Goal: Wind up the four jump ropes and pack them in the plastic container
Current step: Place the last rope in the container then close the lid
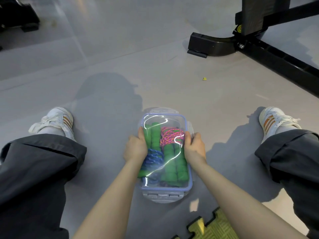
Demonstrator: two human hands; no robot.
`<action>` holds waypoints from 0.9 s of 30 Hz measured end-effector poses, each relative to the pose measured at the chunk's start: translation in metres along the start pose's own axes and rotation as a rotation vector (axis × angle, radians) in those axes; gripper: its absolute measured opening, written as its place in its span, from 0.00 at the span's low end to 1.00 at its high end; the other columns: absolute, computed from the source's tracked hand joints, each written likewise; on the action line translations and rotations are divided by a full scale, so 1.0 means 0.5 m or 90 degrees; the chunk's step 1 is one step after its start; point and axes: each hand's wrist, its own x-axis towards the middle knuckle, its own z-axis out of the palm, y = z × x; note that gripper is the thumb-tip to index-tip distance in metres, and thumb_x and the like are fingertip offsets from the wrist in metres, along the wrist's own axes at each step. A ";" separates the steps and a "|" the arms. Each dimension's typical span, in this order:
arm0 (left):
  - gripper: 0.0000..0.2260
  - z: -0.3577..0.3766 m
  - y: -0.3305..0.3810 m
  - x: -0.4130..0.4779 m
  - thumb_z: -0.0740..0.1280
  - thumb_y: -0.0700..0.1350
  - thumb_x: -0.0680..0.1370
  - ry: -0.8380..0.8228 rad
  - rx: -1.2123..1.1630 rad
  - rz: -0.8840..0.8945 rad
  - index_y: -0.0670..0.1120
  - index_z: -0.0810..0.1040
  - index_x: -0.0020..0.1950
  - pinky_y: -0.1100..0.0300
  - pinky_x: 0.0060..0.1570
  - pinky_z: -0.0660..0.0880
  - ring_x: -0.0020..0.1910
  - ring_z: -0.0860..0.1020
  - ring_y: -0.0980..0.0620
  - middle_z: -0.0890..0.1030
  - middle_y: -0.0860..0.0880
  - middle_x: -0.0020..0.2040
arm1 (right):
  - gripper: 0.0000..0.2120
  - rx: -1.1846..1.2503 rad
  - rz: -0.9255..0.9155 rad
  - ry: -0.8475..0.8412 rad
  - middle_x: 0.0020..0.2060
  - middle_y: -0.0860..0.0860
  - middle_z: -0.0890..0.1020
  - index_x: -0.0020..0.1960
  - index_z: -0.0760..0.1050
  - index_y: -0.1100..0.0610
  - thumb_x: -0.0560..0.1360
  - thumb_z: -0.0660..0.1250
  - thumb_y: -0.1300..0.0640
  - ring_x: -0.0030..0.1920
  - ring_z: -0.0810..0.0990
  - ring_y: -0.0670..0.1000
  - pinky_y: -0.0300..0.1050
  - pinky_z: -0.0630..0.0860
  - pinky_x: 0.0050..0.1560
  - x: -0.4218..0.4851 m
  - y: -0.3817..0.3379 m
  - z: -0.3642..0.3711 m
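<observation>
Green-handled jump ropes (174, 163) are already packed in the plastic container (189, 180) on the floor, the lid (164, 118) is on, and the left hand (135, 147) and right hand (195, 145) grip its sides, so only clips look left.

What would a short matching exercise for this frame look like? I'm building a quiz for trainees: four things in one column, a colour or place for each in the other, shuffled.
Things:
1. foam handles
2. rope at the far right of the container
3. rope beside the left hand
4. puzzle mat

Colour or place:
A. blue
B. green
C. yellow-green, on the floor near the right forearm
D. pink and orange

Pairs: 1-B, 2-D, 3-A, 4-C
</observation>
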 end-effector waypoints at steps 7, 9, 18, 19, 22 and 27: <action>0.23 0.010 0.012 -0.029 0.50 0.56 0.83 0.121 0.035 0.014 0.37 0.69 0.61 0.48 0.51 0.70 0.55 0.76 0.37 0.78 0.36 0.56 | 0.15 -0.021 -0.021 -0.023 0.37 0.54 0.73 0.46 0.66 0.63 0.80 0.54 0.50 0.41 0.71 0.57 0.46 0.65 0.41 0.016 -0.006 -0.009; 0.17 0.014 0.011 -0.032 0.58 0.49 0.82 0.211 0.093 0.156 0.38 0.69 0.63 0.47 0.49 0.71 0.53 0.76 0.37 0.78 0.36 0.54 | 0.15 -0.019 -0.021 -0.025 0.35 0.52 0.72 0.46 0.66 0.62 0.80 0.54 0.50 0.41 0.71 0.56 0.46 0.65 0.41 0.014 -0.005 -0.010; 0.34 0.062 0.009 -0.073 0.42 0.72 0.74 0.009 0.371 0.601 0.59 0.64 0.74 0.31 0.67 0.45 0.74 0.57 0.35 0.61 0.38 0.75 | 0.13 0.078 0.019 -0.052 0.35 0.50 0.71 0.46 0.65 0.60 0.79 0.58 0.49 0.39 0.70 0.53 0.43 0.67 0.37 0.023 0.010 -0.008; 0.33 0.066 0.010 -0.073 0.43 0.72 0.74 0.012 0.379 0.599 0.59 0.65 0.73 0.30 0.66 0.47 0.73 0.60 0.34 0.63 0.36 0.74 | 0.13 0.112 0.033 -0.061 0.38 0.51 0.72 0.50 0.67 0.60 0.79 0.59 0.49 0.41 0.72 0.52 0.42 0.68 0.39 0.025 0.012 -0.009; 0.32 0.072 0.005 -0.063 0.45 0.71 0.75 0.065 0.378 0.624 0.58 0.70 0.70 0.26 0.62 0.57 0.68 0.67 0.33 0.70 0.35 0.69 | 0.17 0.156 0.019 -0.018 0.51 0.52 0.73 0.64 0.70 0.54 0.77 0.63 0.51 0.49 0.74 0.52 0.43 0.71 0.53 0.017 0.013 -0.014; 0.27 0.071 0.001 -0.065 0.54 0.66 0.74 0.096 0.344 0.658 0.56 0.74 0.68 0.28 0.62 0.60 0.67 0.69 0.34 0.72 0.35 0.67 | 0.11 -0.157 -0.188 0.099 0.51 0.60 0.80 0.53 0.80 0.64 0.77 0.64 0.58 0.55 0.74 0.61 0.49 0.67 0.57 0.006 0.008 -0.010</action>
